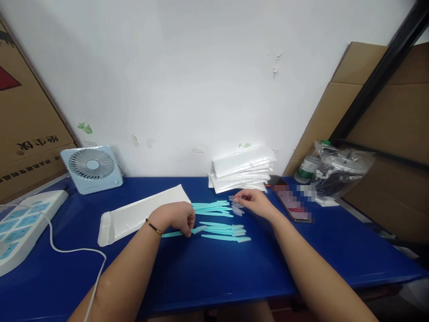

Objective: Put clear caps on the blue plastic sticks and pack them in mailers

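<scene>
My left hand [181, 218] is closed on a teal eyebrow razor [171, 234], its blade end sticking out to the right. Just right of it several more razors [225, 238] lie in a loose row, their blade ends pointing right. Behind these is a second bunch of teal razors [211, 206]. My right hand [253, 201] pinches at a small pile of clear plastic blade caps [237, 210]; the fingertips appear to grip one cap. A white padded mailer [134, 213] lies flat, partly behind my left hand.
A stack of white mailers [243, 170] rests against the wall. A phone [291, 203] lies to the right, near a bottle [306, 169] and a clear plastic bag [342, 170]. At left stand a blue fan [92, 167] and a power strip [30, 223] with a trailing cable [77, 251].
</scene>
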